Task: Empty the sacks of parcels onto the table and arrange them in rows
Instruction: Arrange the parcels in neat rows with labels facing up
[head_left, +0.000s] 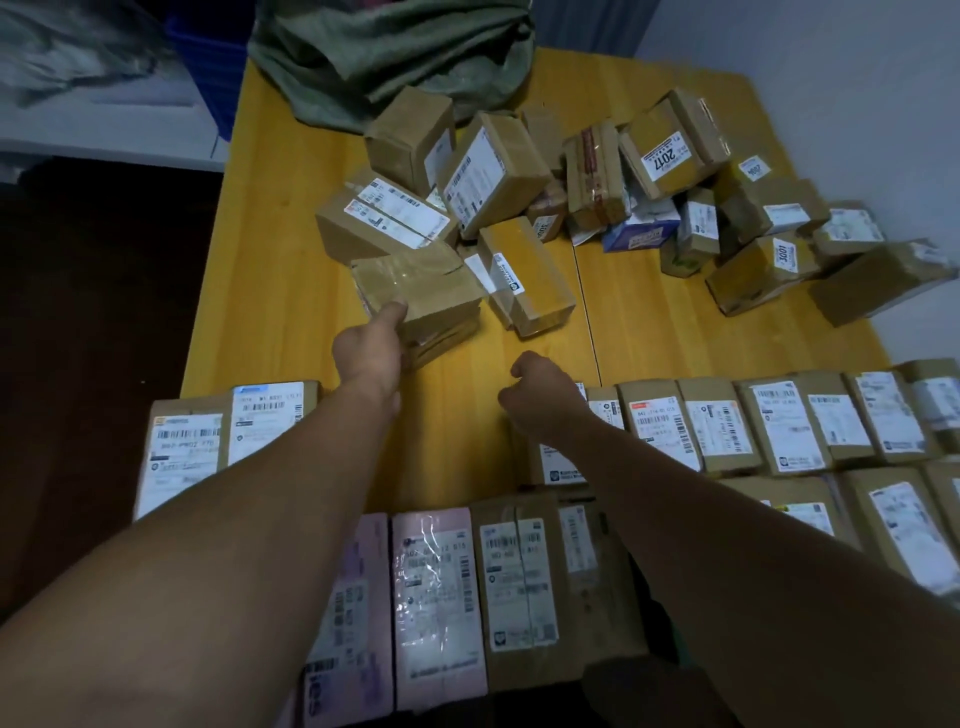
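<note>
A yellow wooden table (270, 291) fills the head view, with a seam running near to far right of its middle. A pale wall (831, 62) stands at the right and dark floor (93, 312) lies at the left. A blue crate (208, 62) sits beyond the table's far left corner.

A slumped green sack (384, 47) lies on the far edge, and a loose pile of parcels (597, 176) spills from it toward the right, tilted every way. Along the near edge two rows of parcels (779, 426) lie label up, a pink parcel (436, 597) among the nearest. The farther row has a bare gap in its middle, and both forearms cross the rows and hide part of them.

The left hand (369, 353) grasps a taped brown parcel (421, 296) at the pile's near left edge, thumb on top at its near left corner. Its long axis runs roughly left to right, the right end turned slightly far, the taped face up. The right hand (540, 395) is clenched and holds nothing, above the left end of the row's right part
</note>
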